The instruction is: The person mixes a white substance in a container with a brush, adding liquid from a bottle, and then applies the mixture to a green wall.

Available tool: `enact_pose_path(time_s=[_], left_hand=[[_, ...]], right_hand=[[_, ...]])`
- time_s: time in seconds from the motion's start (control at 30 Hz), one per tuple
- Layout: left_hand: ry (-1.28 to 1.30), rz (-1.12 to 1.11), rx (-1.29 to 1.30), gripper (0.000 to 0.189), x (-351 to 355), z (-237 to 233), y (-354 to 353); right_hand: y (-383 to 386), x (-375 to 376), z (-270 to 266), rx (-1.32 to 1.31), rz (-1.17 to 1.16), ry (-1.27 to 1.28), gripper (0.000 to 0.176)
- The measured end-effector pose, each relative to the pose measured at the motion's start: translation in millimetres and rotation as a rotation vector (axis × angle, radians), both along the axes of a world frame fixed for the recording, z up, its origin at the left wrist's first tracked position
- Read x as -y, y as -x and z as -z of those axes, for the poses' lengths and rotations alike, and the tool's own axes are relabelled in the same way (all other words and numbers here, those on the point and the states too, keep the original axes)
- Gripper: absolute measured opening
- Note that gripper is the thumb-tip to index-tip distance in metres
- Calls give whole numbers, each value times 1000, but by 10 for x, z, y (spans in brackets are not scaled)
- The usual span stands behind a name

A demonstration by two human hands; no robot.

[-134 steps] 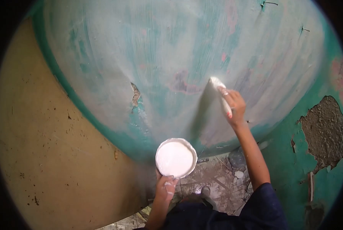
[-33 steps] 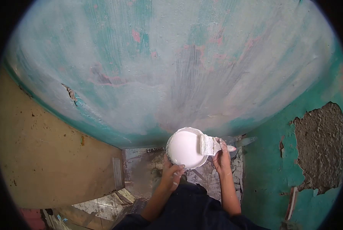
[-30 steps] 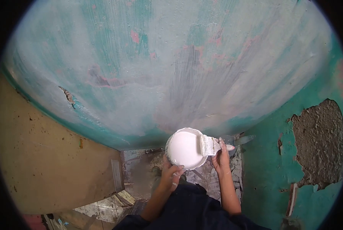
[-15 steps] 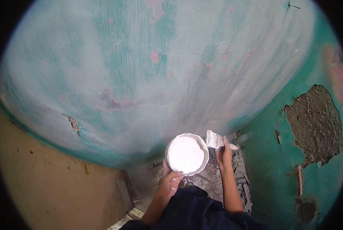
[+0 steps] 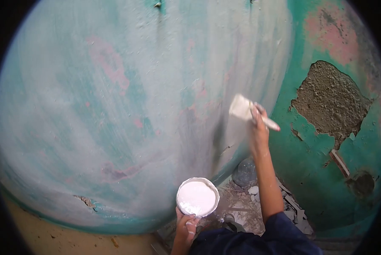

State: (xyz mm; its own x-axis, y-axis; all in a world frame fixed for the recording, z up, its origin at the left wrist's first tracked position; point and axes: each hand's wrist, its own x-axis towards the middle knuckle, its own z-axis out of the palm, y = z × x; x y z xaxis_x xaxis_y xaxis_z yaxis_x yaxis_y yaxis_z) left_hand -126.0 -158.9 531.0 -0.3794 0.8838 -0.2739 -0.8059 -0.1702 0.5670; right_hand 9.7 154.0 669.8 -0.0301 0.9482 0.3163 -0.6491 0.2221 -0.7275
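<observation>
My left hand (image 5: 187, 225) holds a round tub (image 5: 218, 198) of white paint (image 5: 196, 198) from its lower left side, low in the view. My right hand (image 5: 259, 117) is closed around the handle of a wide brush (image 5: 241, 107) whose bristles are coated white. The brush is raised in front of the wall (image 5: 156, 85), which shows streaky white over teal with pink patches. Whether the bristles touch the wall I cannot tell.
On the right is a green side wall (image 5: 309, 170) with a large bare plaster patch (image 5: 333, 100). Broken rubble (image 5: 294, 208) and a rounded grey object (image 5: 244, 173) lie on the floor. A tan surface (image 5: 79, 242) runs along the lower left.
My right hand has lifted the brush from beside the tub up to the wall. The view has shifted, and the tub now appears lower in it.
</observation>
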Motion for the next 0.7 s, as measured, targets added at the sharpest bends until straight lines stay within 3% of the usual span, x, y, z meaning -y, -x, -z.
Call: enact_pose_path(time_s=[0.1, 0.2, 0.27, 0.47, 0.57, 0.7], left_hand=[[-18, -9, 7, 76, -85, -24, -47], [-15, -15, -52, 78, -125, 103, -90], [6, -31, 46, 74, -145, 170, -89], [46, -5, -43, 76, -319, -95, -162], [81, 21, -75, 78, -275, -169, -207], [107, 0, -65, 77, -213, 284, -59]], right_hand=[[194, -301, -514, 4, 155, -106, 36], [373, -453, -471, 50, 186, -151, 35], [442, -408, -220, 104, 206, -42, 33], [395, -532, 941, 218, 174, 136, 29], [341, -447, 244, 279, 213, 36, 26], [383, -623, -974, 350, 320, -248, 24]])
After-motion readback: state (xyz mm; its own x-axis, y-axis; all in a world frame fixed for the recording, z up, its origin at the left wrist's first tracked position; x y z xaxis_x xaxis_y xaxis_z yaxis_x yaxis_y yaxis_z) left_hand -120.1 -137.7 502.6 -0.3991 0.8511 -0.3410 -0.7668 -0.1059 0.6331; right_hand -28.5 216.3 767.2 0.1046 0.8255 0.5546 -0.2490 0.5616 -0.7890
